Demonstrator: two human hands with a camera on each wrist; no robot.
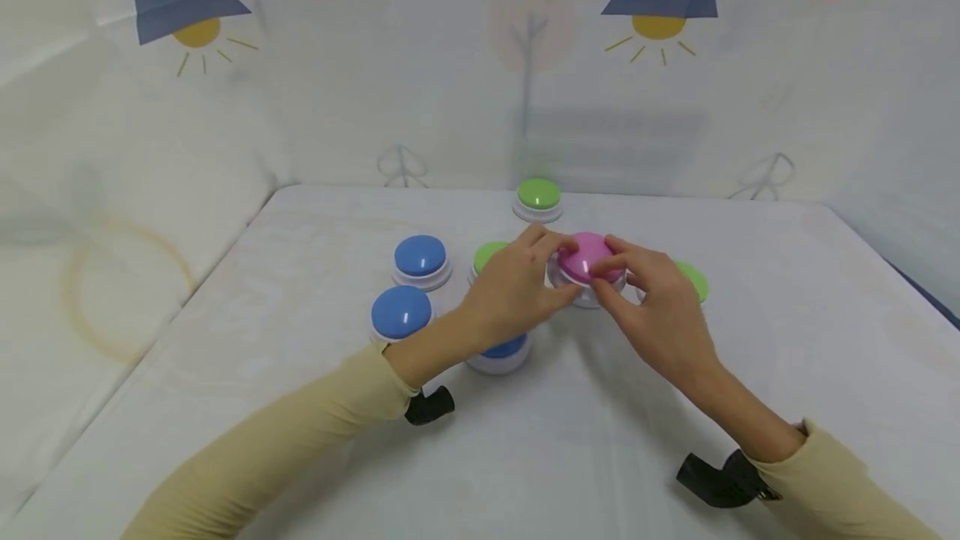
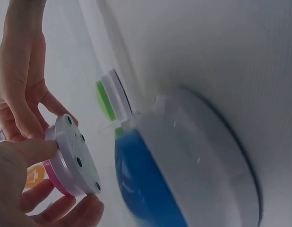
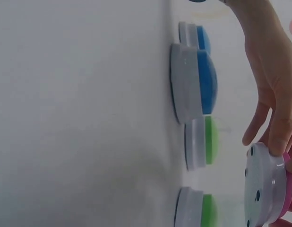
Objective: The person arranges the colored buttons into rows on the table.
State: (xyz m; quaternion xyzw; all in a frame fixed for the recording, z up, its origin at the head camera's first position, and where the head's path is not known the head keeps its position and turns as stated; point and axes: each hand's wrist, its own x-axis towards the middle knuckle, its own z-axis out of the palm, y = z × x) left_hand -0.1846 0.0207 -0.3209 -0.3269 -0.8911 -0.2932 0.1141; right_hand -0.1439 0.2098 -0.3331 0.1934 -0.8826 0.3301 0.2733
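Both hands hold a pink push button [image 1: 587, 257] with a white round base, between them and raised off the table. My left hand [image 1: 513, 286] pinches it from the left, thumb low on the base and fingers by the dome. From the other side my right hand [image 1: 663, 319] grips it with thumb and fingers. In the left wrist view the white underside [image 2: 81, 158] shows, with small dark spots. A green button [image 1: 489, 254] is partly hidden behind my left hand, another green button [image 1: 693, 280] behind my right hand.
Two blue buttons, one farther back [image 1: 420, 257] and one nearer [image 1: 401, 312], stand on the left. A third blue button [image 1: 501, 357] sits partly under my left wrist. One green button [image 1: 538, 194] is near the back edge of the white table [image 1: 562, 473]. Printed white sheeting [image 1: 450, 82] rises behind.
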